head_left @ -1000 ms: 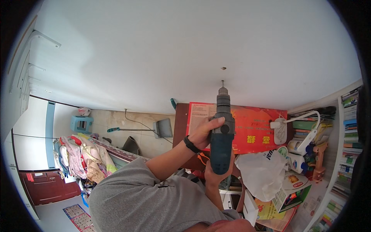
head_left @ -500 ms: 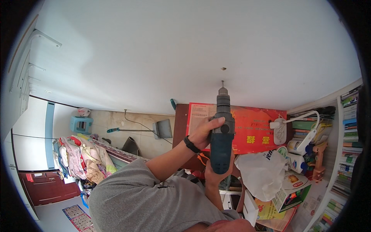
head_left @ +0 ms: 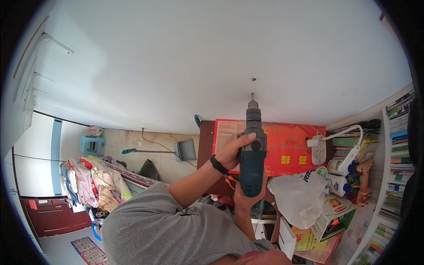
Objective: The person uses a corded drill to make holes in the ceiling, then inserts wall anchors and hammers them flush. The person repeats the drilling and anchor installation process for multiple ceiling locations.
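A person in a gray T-shirt (head_left: pixel 154 225) grips a blue and gray power drill (head_left: pixel 253 161) against a white wall (head_left: pixel 176 66) in a crowded room. The drill is held clear above the tabletop (head_left: pixel 206 141), its thin bit (head_left: pixel 252 96) pointing at the wall just below a small hole (head_left: pixel 253 79); whether the tip touches the surface cannot be told. The left hand (head_left: pixel 233 152), a black band (head_left: pixel 218 164) at its wrist, is wrapped around the drill's front body with the thumb laid across the top. The right hand (head_left: pixel 245 201) is closed around the rear end from below, its fingers largely hidden by the tool.

Beneath the drill, a red printed sheet (head_left: pixel 287 152) covers much of the dark tabletop, reaching to its wall-side edge. A white lamp (head_left: pixel 319 153) stands near the tabletop's right end, beside a row of books. A white plastic bag (head_left: pixel 296 196) bulges at the edge nearer the person, next to bottles with blue caps. To the left of the tabletop, a long-handled gray dustpan (head_left: pixel 185 149) lies on the tiled floor, with a blue stool (head_left: pixel 92 145) and a heap of clothes (head_left: pixel 92 181) farther off.
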### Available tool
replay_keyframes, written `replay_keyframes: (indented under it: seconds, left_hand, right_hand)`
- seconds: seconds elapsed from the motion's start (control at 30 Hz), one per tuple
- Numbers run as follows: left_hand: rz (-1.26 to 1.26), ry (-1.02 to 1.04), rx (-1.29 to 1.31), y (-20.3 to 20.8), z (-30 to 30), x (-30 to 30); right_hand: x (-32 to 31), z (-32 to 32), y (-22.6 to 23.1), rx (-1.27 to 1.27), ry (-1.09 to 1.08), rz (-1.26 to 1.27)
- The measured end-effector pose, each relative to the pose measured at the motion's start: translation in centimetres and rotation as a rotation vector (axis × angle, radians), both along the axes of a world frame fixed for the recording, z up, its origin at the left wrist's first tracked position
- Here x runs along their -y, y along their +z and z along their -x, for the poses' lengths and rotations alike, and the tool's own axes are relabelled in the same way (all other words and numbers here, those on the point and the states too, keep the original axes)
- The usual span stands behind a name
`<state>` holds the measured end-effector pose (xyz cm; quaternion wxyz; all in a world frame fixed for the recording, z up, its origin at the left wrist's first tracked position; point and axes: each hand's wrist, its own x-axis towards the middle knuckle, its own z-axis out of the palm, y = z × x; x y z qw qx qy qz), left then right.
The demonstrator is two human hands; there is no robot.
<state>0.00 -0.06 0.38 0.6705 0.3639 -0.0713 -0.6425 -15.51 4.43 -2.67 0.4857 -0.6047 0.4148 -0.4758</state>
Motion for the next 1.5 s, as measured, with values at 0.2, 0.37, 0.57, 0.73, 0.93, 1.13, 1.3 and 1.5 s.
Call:
replay_keyframes:
  seconds: [0.2,0.37,0.57,0.73,0.93,1.13,1.3,1.5]
  left_hand:
    - [-0.012,-0.001,-0.005,-0.4,0.0,0.0]
    - [-0.003,-0.009,-0.006,-0.4,0.0,-0.2]
    - [0.035,-0.076,-0.025,-0.8,0.0,-0.3]
    - [0.011,-0.072,-0.012,-1.5,0.1,-0.3]
    - [0.055,-0.088,0.002,-2.8,-0.5,-0.5]
    - [0.082,-0.082,-0.038,-2.6,-0.2,-0.8]
    - [0.155,-0.135,-0.071,-4.0,-0.9,-1.0]
    - [0.15,-0.122,-0.034,-4.2,-0.6,-0.5]
  right_hand:
    - [0.0,0.1,-0.2,-0.001,0.006,-0.009]
    - [-0.3,0.1,-0.6,0.034,0.006,-0.036]
    - [-0.4,0.5,-1.0,0.02,-0.006,-0.012]
    - [-0.1,0.7,-1.2,0.038,-0.003,-0.054]
    - [-0.2,0.4,-1.0,0.117,0.001,-0.091]
    - [-0.1,0.5,-1.5,0.107,0.012,-0.086]
    - [-0.1,0.3,-1.4,0.085,0.007,-0.072]
    - [-0.1,0.7,-2.0,0.091,0.011,-0.114]
